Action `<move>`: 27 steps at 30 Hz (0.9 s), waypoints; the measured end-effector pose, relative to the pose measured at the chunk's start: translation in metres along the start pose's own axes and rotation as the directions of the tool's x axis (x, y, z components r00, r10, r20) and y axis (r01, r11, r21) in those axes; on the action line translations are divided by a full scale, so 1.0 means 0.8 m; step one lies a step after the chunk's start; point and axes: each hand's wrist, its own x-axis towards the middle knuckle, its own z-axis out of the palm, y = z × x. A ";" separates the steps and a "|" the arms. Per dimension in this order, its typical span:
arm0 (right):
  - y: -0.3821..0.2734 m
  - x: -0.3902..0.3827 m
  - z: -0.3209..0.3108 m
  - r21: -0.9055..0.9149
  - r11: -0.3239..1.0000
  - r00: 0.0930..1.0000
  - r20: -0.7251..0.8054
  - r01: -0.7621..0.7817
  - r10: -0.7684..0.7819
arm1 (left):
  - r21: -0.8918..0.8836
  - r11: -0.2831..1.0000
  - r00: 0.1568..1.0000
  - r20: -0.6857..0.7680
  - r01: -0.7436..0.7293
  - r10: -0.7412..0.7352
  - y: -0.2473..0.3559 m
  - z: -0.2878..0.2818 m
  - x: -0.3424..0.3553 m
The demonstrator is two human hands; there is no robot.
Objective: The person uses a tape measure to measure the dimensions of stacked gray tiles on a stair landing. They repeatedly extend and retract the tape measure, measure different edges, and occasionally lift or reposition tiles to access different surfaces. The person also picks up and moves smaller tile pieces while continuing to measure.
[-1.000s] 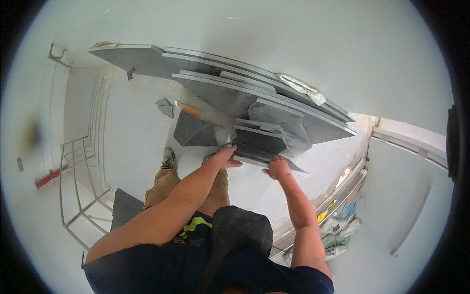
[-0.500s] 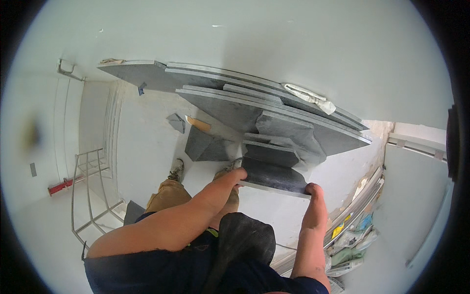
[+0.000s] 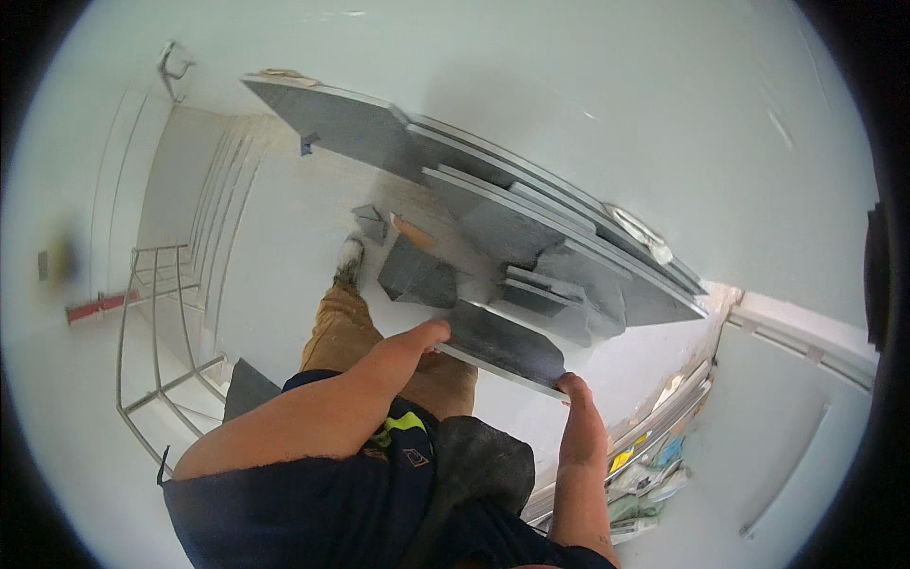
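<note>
A dark grey stone-like slab piece (image 3: 500,349) with a pale cut edge is held in front of my body, tilted. My left hand (image 3: 434,332) grips its left end, and my right hand (image 3: 571,384) grips its right end; the fingers under the slab are mostly hidden. Just beyond it, smaller grey slab offcuts (image 3: 540,292) stand against a row of large grey slabs (image 3: 493,204) leaning on the wall. Another dark offcut (image 3: 417,272) lies on the floor near my foot.
A metal tube frame (image 3: 156,332) stands at the left, with another grey slab (image 3: 248,389) beside it. Long strips (image 3: 654,422) and crumpled bags (image 3: 640,488) lie at the right along a pale panel (image 3: 787,417). A folded white wrapper (image 3: 640,232) rests on the slabs.
The held slab has come back toward my body and a little left, away from the leaning offcuts. Both hands keep their grip. The view has turned.
</note>
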 end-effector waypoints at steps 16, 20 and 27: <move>-0.399 0.038 0.085 -0.183 0.218 0.190 -0.161 0.959 -0.969 | 0.904 0.059 0.692 0.281 -0.424 0.664 -0.302 -0.517 -0.003; -0.526 0.050 0.082 -0.258 0.118 0.096 -0.097 0.959 -0.991 | 0.922 0.207 0.706 0.094 -0.328 0.702 -0.334 -0.633 -0.030; -0.689 0.050 0.046 -0.373 0.007 -0.028 -0.086 0.928 -0.996 | 0.954 0.241 0.748 -0.028 -0.179 0.663 -0.330 -0.778 -0.063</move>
